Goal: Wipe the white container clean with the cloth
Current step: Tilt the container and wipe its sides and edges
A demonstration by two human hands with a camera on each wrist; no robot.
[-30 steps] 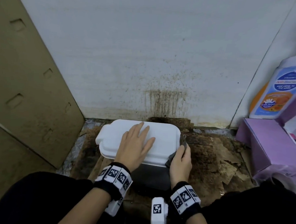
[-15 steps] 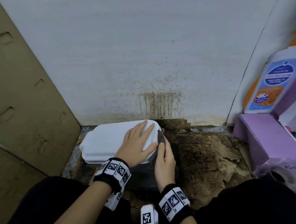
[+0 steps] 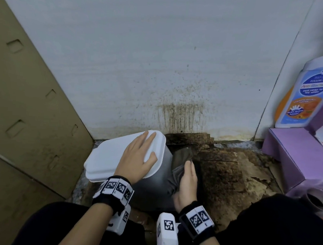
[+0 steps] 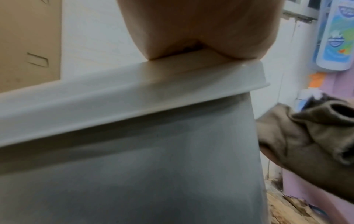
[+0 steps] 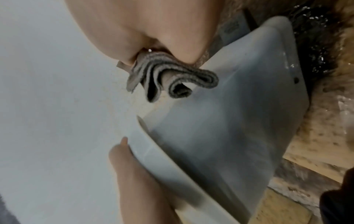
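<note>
White rectangular lidded plastic container (image 3: 117,157) stands on the stained brown floor (image 3: 225,174) against the white wall (image 3: 160,56), left hand (image 3: 136,158) lying flat with straight fingers on its lid, right hand (image 3: 188,181) gripping a bunched grey cloth (image 3: 181,159) against its right side.

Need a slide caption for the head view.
Left hand steadies white container by its lid; right hand presses cloth against its side.

The container (image 3: 115,157) is white with a grey side; beside it, the cloth (image 3: 181,161) is grey-brown, the box (image 3: 293,157) lilac.
</note>
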